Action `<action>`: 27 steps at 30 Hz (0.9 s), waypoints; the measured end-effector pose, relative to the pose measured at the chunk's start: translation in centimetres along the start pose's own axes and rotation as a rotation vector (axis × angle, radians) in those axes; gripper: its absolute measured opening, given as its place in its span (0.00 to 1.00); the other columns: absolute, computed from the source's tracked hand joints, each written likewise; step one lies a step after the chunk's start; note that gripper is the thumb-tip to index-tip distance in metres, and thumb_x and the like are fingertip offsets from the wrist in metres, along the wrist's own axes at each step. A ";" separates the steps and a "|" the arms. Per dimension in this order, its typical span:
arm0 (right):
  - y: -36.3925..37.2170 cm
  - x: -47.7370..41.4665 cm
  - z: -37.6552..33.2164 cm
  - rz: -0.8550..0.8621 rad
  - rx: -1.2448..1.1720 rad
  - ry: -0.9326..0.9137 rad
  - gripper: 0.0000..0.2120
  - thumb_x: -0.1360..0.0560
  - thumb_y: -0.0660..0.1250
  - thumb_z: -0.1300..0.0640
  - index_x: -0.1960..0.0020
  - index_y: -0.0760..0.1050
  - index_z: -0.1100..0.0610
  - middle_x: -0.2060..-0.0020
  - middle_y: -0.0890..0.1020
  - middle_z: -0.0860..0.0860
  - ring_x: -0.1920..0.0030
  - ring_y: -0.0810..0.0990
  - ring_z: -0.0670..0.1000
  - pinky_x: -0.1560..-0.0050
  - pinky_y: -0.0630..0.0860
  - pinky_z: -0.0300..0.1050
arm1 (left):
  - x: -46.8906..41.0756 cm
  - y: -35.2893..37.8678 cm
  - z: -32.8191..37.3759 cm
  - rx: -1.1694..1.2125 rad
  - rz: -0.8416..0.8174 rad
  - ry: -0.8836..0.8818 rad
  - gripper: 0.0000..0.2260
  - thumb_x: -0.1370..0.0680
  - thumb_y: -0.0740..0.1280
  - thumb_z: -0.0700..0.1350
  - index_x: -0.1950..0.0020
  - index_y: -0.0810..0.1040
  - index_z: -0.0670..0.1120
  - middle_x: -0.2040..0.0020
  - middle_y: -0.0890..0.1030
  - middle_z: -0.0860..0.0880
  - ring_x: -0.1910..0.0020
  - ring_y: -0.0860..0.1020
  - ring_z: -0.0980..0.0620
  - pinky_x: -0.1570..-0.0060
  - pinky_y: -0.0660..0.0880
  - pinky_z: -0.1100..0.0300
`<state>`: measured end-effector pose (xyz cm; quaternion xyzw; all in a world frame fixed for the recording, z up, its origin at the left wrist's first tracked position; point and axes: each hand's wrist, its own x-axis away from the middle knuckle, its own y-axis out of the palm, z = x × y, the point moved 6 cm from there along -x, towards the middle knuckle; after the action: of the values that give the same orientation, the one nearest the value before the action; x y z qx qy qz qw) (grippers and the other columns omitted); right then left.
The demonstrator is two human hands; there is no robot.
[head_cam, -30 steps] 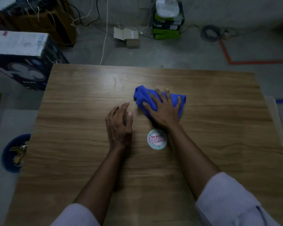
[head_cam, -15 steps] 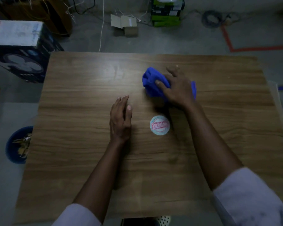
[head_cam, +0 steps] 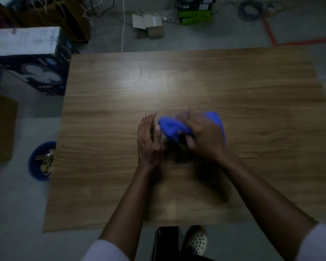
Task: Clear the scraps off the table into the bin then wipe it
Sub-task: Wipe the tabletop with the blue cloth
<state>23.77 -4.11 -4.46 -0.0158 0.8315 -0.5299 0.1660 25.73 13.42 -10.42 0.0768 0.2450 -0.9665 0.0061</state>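
A crumpled blue cloth (head_cam: 170,126) lies on the wooden table (head_cam: 196,81) near its middle. My right hand (head_cam: 205,138) presses down on the cloth and grips it; the hand is blurred by motion. My left hand (head_cam: 148,140) rests flat on the table just left of the cloth, fingers together, holding nothing. The blue bin (head_cam: 40,161) stands on the floor at the table's left edge, with shiny scraps inside. The round sticker seen earlier is hidden under my right hand or arm.
A dark printed box with a white top (head_cam: 26,59) stands on the floor at the far left. A brown board (head_cam: 0,127) lies left of the bin. Small cardboard boxes (head_cam: 149,25), green boxes (head_cam: 195,8) and cables lie beyond the table. My shoe (head_cam: 198,240) shows below the near edge.
My right hand has dragged the blue cloth back toward me and to the left, over the spot where the round sticker was. My left hand stays flat. The camera has tilted further down.
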 end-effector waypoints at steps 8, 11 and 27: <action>6.3 -1.6 4.4 -0.250 0.294 0.274 0.33 0.19 0.45 0.30 0.18 0.57 0.42 0.18 0.56 0.44 0.17 0.46 0.55 0.23 0.41 0.71 | 1.2 0.4 0.1 -0.077 0.020 0.051 0.24 0.17 0.58 0.52 0.28 0.75 0.38 0.29 0.76 0.41 0.26 0.71 0.42 0.25 0.64 0.44; 5.9 3.2 0.4 -0.236 0.199 0.103 0.30 0.19 0.52 0.37 0.19 0.61 0.44 0.19 0.61 0.46 0.18 0.51 0.56 0.22 0.44 0.68 | 2.5 -0.1 0.8 -0.065 0.021 0.033 0.24 0.17 0.58 0.52 0.29 0.75 0.37 0.30 0.77 0.40 0.28 0.72 0.41 0.27 0.66 0.42; 5.6 8.8 -1.0 -0.185 0.164 0.197 0.29 0.19 0.52 0.36 0.21 0.65 0.44 0.20 0.62 0.46 0.18 0.53 0.59 0.21 0.45 0.66 | 13.5 -1.7 1.8 0.025 0.052 -0.035 0.23 0.18 0.61 0.51 0.28 0.76 0.39 0.29 0.76 0.42 0.26 0.71 0.43 0.26 0.66 0.43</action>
<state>16.00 -2.53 -11.28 -0.0268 0.7928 -0.6079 0.0345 12.04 14.46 -10.10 0.0661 0.2308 -0.9701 0.0347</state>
